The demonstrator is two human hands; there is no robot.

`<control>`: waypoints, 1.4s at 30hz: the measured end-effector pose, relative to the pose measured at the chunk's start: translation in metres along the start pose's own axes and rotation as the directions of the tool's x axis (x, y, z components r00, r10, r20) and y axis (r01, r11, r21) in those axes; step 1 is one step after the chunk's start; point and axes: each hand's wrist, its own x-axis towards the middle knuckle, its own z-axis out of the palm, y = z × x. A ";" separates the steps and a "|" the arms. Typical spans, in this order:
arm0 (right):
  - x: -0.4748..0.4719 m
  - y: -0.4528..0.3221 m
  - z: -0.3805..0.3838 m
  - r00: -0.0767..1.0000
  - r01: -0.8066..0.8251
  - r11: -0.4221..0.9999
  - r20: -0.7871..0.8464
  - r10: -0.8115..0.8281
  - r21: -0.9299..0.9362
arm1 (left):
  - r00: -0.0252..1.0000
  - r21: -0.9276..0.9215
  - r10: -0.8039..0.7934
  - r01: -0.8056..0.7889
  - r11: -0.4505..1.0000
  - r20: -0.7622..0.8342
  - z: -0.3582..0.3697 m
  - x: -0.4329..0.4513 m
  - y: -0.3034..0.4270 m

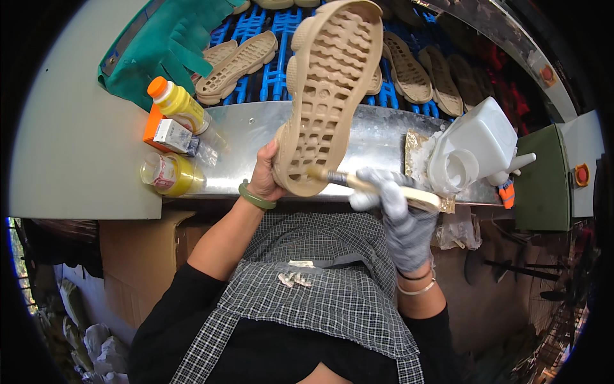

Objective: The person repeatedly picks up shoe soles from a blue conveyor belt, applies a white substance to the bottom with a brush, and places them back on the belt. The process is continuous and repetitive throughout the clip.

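My bare left hand (266, 169), with a green bangle at the wrist, grips the heel end of a beige shoe sole (331, 91). The sole stands tilted up with its perforated, ridged face towards me. In a grey-white glove, my right hand (400, 206) holds a brush (367, 184) by its pale handle. The bristles lie at the lower end of the sole's recessed face; they are blurred, so contact is hard to judge. A white plastic container with an open cup-like mouth (453, 170) stands to the right of the gloved hand.
Several more soles (407, 72) lie on a blue conveyor (276, 72) behind the metal ledge (374, 134). On the ledge's left are an orange-capped bottle (184, 108), small boxes (175, 136) and a yellow jar (180, 175). A green box (542, 180) and red button (582, 174) are right.
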 end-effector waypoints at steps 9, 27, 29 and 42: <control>-0.011 0.008 -0.066 0.837 0.473 0.827 -0.447 -0.314 0.304 | 0.992 -0.083 -0.122 0.119 0.989 -0.038 0.012 0.020 0.008; 0.012 0.087 -0.238 0.900 -0.078 0.711 -0.356 -0.252 -0.699 | 0.855 -0.675 -0.277 0.517 0.526 0.439 0.044 -0.086 -0.066; 0.009 0.081 -0.229 0.885 -0.073 0.801 -0.409 -0.222 -0.594 | 0.864 -0.718 -0.290 0.503 0.482 0.411 0.033 -0.088 -0.067; -0.020 0.133 -0.190 0.923 0.267 0.558 -0.376 0.088 0.786 | 0.882 -0.638 -0.433 0.444 0.629 0.187 0.026 -0.071 -0.065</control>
